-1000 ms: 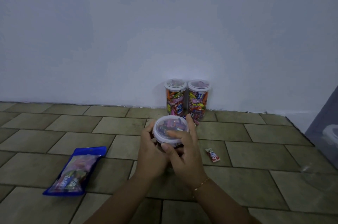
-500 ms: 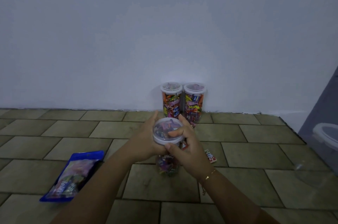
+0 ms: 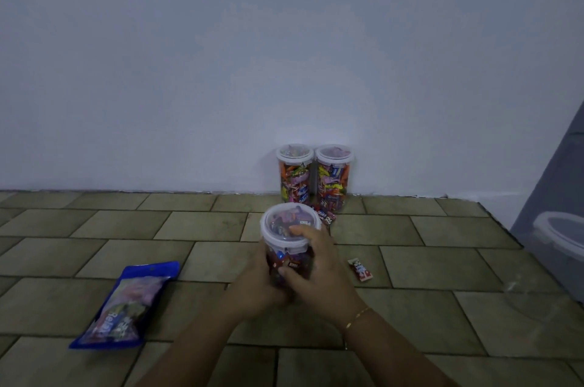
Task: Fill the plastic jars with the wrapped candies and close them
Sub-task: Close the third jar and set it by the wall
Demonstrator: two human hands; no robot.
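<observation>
A lidded candy jar [image 3: 289, 236] is gripped by the left hand [image 3: 257, 284] and right hand [image 3: 319, 276], fingers curled round its body. Two filled jars [image 3: 313, 178] are set touching against the wall [image 3: 221, 70].

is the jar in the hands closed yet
Closed: the lid sits flat on the held jar, front clip down.

Thin gold bracelet [image 3: 358, 317], bare forearms
</observation>
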